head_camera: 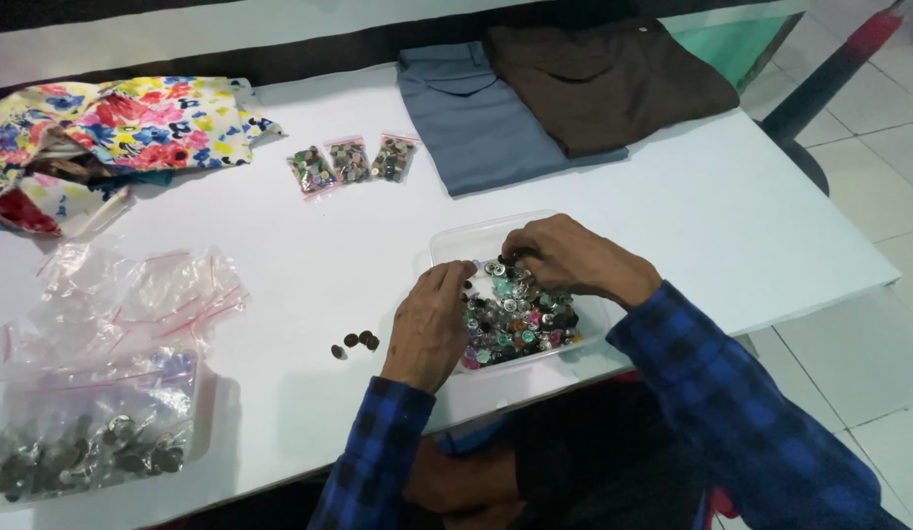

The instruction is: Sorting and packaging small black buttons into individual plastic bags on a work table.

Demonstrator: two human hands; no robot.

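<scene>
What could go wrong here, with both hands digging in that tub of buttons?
The clear tub sits near the table's front edge; a nudge from either hand might tip it off. The loose buttons beside the left hand could roll away. The right hand might flick buttons over the low rim.

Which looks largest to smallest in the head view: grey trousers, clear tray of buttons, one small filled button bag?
1. Grey trousers, folded.
2. Clear tray of buttons; nearer the camera, yet smaller.
3. Small filled button bag; the three look alike.
</scene>
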